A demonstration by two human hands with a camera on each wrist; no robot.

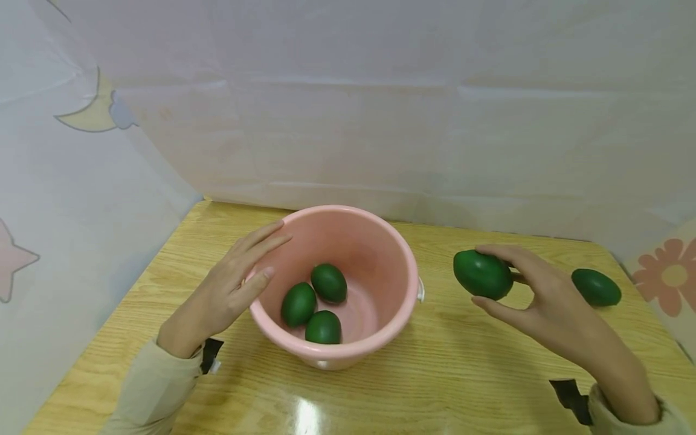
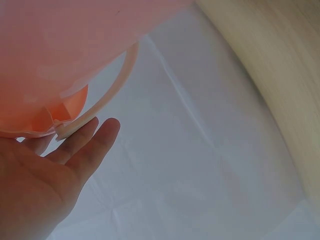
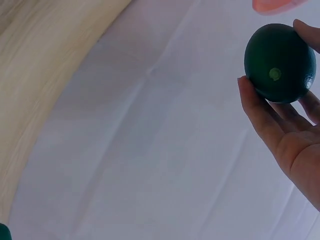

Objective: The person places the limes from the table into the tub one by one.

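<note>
While the left hand (image 1: 225,287) lies spread against the bucket (image 1: 356,244), head cam has the right hand (image 1: 560,311) pinching a fruit (image 1: 483,275) well right of it, above the bench (image 1: 446,380). Left wrist: fingers (image 2: 100,145) fairly straight by the handle (image 2: 119,84), nothing gripped. Right wrist: just a fingertip hold, so smooth skin could slip if it loosens.

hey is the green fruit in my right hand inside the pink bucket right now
No, the right hand holds the green fruit outside the pink bucket, off to its right.
</note>
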